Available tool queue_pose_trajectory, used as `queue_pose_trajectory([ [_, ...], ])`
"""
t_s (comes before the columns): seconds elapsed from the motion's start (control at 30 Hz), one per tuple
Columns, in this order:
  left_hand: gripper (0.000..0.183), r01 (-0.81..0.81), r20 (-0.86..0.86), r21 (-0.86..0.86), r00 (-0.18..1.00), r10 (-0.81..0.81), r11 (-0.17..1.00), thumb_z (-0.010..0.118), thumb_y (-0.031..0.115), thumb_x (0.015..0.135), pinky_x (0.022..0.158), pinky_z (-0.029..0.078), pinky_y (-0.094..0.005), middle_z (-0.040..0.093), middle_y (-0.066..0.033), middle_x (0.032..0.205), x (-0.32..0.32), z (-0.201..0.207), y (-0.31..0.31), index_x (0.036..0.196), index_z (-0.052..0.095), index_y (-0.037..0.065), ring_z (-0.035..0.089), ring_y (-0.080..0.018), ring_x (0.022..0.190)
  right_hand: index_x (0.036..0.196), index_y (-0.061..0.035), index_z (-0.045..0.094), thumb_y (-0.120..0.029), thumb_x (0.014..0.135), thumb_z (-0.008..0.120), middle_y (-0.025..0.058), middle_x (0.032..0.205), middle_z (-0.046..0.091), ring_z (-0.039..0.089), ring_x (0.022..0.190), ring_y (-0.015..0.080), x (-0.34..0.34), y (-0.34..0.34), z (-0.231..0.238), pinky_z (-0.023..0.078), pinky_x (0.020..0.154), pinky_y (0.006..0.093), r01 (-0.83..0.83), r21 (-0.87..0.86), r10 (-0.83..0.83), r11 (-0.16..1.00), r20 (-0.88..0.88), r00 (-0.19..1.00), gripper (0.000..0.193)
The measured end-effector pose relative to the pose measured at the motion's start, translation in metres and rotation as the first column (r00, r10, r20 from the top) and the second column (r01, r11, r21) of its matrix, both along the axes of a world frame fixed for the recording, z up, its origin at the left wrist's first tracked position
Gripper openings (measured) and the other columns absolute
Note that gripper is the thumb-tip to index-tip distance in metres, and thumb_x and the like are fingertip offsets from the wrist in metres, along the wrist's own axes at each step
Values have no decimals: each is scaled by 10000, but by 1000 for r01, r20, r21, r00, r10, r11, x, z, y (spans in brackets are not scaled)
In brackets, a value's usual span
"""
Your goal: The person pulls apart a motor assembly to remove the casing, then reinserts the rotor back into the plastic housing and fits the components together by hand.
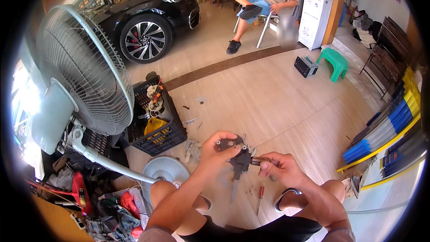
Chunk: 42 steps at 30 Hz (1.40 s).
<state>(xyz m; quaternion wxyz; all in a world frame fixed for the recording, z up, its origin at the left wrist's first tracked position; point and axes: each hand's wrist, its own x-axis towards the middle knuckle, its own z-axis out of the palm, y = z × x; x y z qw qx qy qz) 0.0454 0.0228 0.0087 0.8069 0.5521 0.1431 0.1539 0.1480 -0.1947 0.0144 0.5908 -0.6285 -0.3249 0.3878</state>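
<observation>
My left hand (219, 151) grips a black mechanical part (242, 161) with a rounded plate at its top, thumb across its face. Pointing down below the part is a thin grey blade-like piece (234, 190); whether it is joined to it I cannot tell. From the right, my right hand (284, 168) pinches a small brownish metal piece (259, 160), whose end meets the part's side; its exact kind is unclear. On the floor beneath my hands lies a screwdriver (261, 193) with a red handle. Small loose pieces (192, 151) lie left of the part.
A black crate (156, 141) of parts and a standing fan (85, 71) are at my left. Ahead are a black car (148, 31), a seated person (264, 0), a car stereo unit (306, 66) and a green stool (333, 62). Yellow-edged racks (385, 125) with blue bins stand right.
</observation>
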Motion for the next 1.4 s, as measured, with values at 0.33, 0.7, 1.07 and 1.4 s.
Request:
queue_pose_trajectory([
  [0.33, 436, -77, 41, -121, 996, 83, 990, 626, 161, 918, 835, 525, -338, 662, -58, 994, 2, 3, 2, 1328, 507, 71, 661, -175, 902, 1216, -40, 618, -289, 982, 634, 38, 826, 695, 626, 715, 67, -9, 14, -32, 519, 589, 264, 78, -2, -77, 997, 121, 990, 342],
  [0.7, 313, -150, -58, -225, 988, 141, 963, 554, 302, 960, 777, 547, -388, 651, -81, 934, 7, -3, 2, 1156, 572, 59, 676, -241, 829, 1138, 13, 620, -280, 1006, 588, 65, 799, 695, 660, 716, 110, -14, 24, -42, 528, 669, 275, 69, -14, -70, 998, -34, 997, 324],
  [1.07, 193, -310, -101, -309, 951, 293, 899, 611, 250, 940, 649, 568, -446, 618, -89, 837, 15, -10, 0, 1006, 586, 70, 677, -288, 759, 879, 27, 668, -570, 1006, 433, 70, 643, 630, 625, 615, 141, -1, 37, -16, 498, 594, 281, -2, -204, -23, 979, -120, 992, 653],
  [1.4, 225, -216, -145, -388, 974, 172, 896, 562, 248, 979, 715, 571, -443, 634, -116, 931, 4, -19, -2, 1131, 526, 87, 671, -291, 876, 862, 45, 649, -553, 1012, 435, 75, 602, 611, 638, 609, 173, -2, 36, -15, 503, 630, 298, -36, -202, -13, 979, -237, 971, 653],
])
